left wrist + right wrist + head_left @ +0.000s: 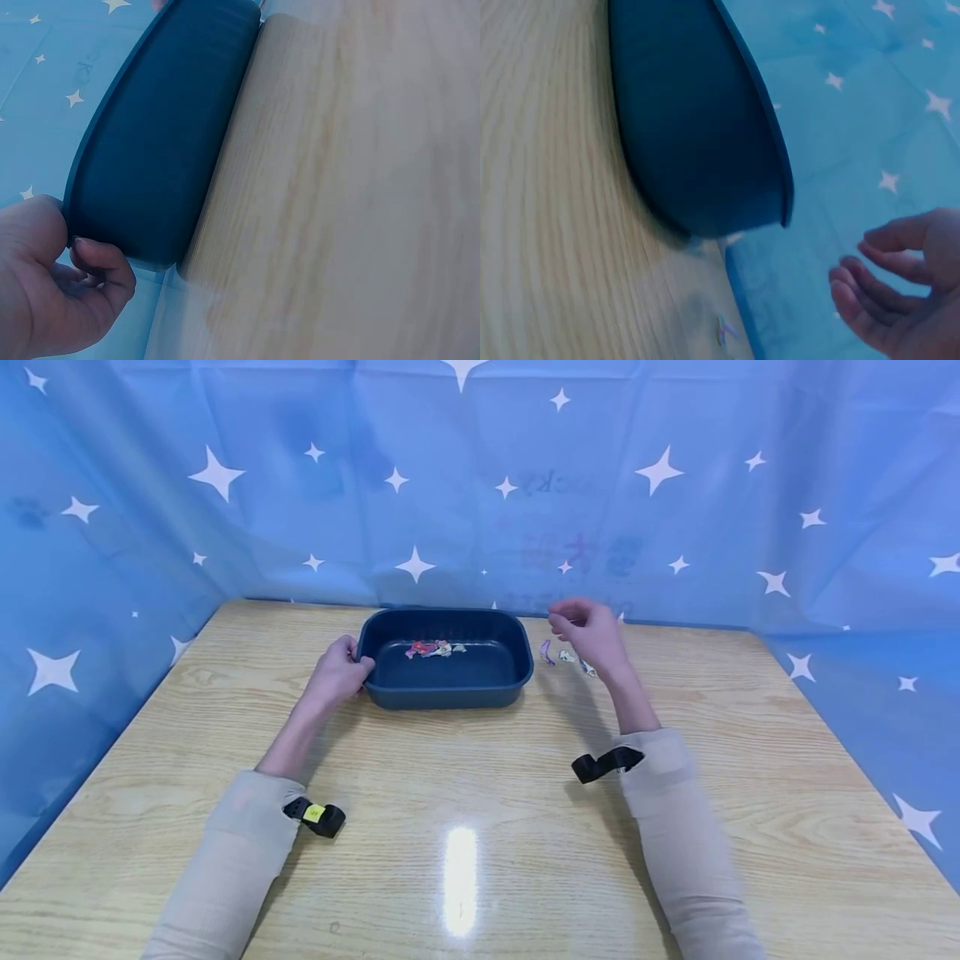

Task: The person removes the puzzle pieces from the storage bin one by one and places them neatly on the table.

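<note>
A dark blue plastic basin (450,697) stands near the back of the table. My left hand (339,670) grips its left end at the rim, and the left wrist view shows the thumb and curled fingers (109,270) pinching that rim. Inside the basin lie several small, flat, colourful pieces (435,648), some red and some pale. My right hand (592,631) hovers past the basin's right end with loosely bent fingers and nothing visible in them. Below it, small flat pieces lie on the table: a purple one (547,652), a pale one (566,656) and another (588,668) partly hidden by the wrist.
The wooden table (390,827) carries a bright light reflection near its front. Behind it and along both sides hangs a blue curtain (450,485) with white stars, close to the basin's back rim. Black straps (324,818) hang at both wrists.
</note>
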A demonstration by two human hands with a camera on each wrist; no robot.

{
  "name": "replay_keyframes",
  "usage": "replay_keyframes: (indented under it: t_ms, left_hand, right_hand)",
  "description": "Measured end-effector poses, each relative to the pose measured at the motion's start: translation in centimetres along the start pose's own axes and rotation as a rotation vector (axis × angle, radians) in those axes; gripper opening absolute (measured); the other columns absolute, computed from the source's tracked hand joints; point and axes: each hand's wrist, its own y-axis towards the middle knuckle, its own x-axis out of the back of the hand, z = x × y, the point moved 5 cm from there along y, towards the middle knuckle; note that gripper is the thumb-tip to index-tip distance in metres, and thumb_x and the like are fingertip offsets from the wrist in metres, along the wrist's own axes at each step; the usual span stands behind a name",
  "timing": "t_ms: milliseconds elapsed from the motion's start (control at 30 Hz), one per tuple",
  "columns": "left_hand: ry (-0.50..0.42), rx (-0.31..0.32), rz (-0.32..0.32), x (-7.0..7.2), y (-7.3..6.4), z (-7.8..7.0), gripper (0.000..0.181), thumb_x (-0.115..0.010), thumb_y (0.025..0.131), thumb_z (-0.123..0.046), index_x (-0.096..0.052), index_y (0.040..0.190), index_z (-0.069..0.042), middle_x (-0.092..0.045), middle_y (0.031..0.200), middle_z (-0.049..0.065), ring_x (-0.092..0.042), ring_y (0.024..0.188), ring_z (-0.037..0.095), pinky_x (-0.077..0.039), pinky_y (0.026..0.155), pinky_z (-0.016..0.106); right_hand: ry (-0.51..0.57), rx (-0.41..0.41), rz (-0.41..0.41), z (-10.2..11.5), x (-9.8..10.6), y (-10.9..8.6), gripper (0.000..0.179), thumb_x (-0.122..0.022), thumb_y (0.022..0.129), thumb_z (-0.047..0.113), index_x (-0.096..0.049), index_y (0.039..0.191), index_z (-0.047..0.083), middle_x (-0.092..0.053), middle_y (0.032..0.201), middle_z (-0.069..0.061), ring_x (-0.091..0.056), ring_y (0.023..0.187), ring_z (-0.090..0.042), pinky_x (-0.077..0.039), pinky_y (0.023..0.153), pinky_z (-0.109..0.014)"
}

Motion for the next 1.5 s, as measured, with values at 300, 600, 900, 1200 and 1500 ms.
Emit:
replay_keyframes:
  t_ms: [300, 600, 900, 1200, 1500]
  left_hand:
    - [-0.007, -0.009, -0.001, 0.1, -0.1, 0.2, 0.012, -0.047, 0.097, -0.007, -0.038, 0.089, -0.006, -0.043, 0.077, 0.007, -0.051, 0.062, 0.017, -0.044, 0.056, 0.026]
    - [0.002, -0.001, -0.001, 0.1, -0.1, 0.2, 0.011, -0.047, 0.097, -0.008, -0.039, 0.090, -0.006, -0.044, 0.078, 0.008, -0.051, 0.063, 0.017, -0.045, 0.056, 0.026]
    - [-0.002, -0.003, -0.005, -0.1, 0.1, 0.2, 0.011, -0.048, 0.097, -0.008, -0.039, 0.090, -0.006, -0.044, 0.080, 0.009, -0.052, 0.063, 0.017, -0.045, 0.056, 0.026]
    - [0.002, -0.007, -0.012, -0.1, 0.1, 0.3, 0.012, -0.049, 0.097, -0.007, -0.039, 0.090, -0.006, -0.045, 0.081, 0.009, -0.052, 0.063, 0.017, -0.045, 0.056, 0.026]
    - [-0.022, -0.005, -0.001, 0.0, 0.2, 0.2, 0.012, -0.048, 0.097, -0.007, -0.038, 0.090, -0.006, -0.044, 0.080, 0.009, -0.052, 0.063, 0.018, -0.044, 0.055, 0.025]
  right_hand:
    - [0.000, 0.076, 0.045, 2.1, -3.8, 0.4, 0.029, -0.062, 0.100, 0.017, -0.066, 0.123, -0.001, -0.068, 0.114, -0.020, -0.065, 0.100, -0.034, -0.050, 0.082, -0.031]
    - [0.019, 0.114, 0.093, 3.3, -7.2, 1.0, 0.025, -0.063, 0.100, 0.012, -0.066, 0.121, -0.002, -0.068, 0.119, -0.019, -0.065, 0.107, -0.030, -0.052, 0.093, -0.041]
    - [-0.011, 0.080, 0.158, 3.5, -10.7, 1.5, 0.024, -0.060, 0.101, 0.011, -0.066, 0.122, 0.000, -0.068, 0.119, -0.015, -0.064, 0.107, -0.028, -0.051, 0.093, -0.040]
    - [-0.225, -0.004, 0.247, 2.9, -12.9, 2.6, 0.028, -0.056, 0.103, 0.010, -0.065, 0.128, 0.001, -0.067, 0.122, -0.014, -0.062, 0.113, -0.028, -0.049, 0.096, -0.041]
    - [-0.409, -0.026, 0.312, 2.2, -14.2, 2.8, 0.030, -0.057, 0.101, 0.008, -0.065, 0.130, 0.004, -0.068, 0.124, -0.012, -0.060, 0.119, -0.026, -0.047, 0.102, -0.039]
